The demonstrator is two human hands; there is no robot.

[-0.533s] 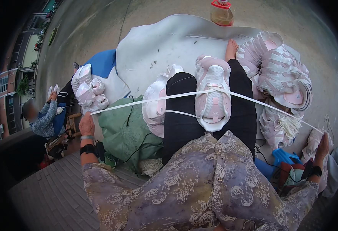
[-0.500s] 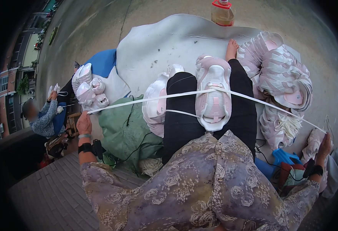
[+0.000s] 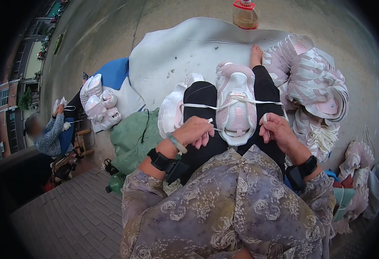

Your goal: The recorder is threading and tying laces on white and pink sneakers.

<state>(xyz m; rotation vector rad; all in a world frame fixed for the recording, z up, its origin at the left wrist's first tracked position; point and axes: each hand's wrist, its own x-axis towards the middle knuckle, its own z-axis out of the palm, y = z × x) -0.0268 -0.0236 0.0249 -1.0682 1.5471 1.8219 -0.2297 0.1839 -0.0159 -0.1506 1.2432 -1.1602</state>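
Observation:
A pink-and-white sneaker upper (image 3: 236, 115) rests on my lap between my black-trousered thighs, its toe pointing away from me. A white shoelace (image 3: 200, 105) runs through its upper eyelets and trails out to both sides. Just left of the shoe's heel end, my left hand (image 3: 198, 131) is closed, pinching a shoelace end. On the other side, my right hand (image 3: 279, 132) pinches the other part of the lace between thumb and fingers, with a loop hanging beside it. Another pale upper (image 3: 168, 105) lies against my left thigh.
Stacked pink-and-white uppers (image 3: 317, 82) stand at the right, with a bundle of white laces (image 3: 323, 139) below. A green cloth (image 3: 133, 138) lies left. Ahead are a pale sheet (image 3: 185, 52) and a red-handled bottle (image 3: 245, 17). Another person (image 3: 47, 134) sits far left beside more uppers.
Both hands have come in from wide apart to either side of the shoe's heel. The lace, stretched taut before, now hangs slack, and my arms are bent closer to my body.

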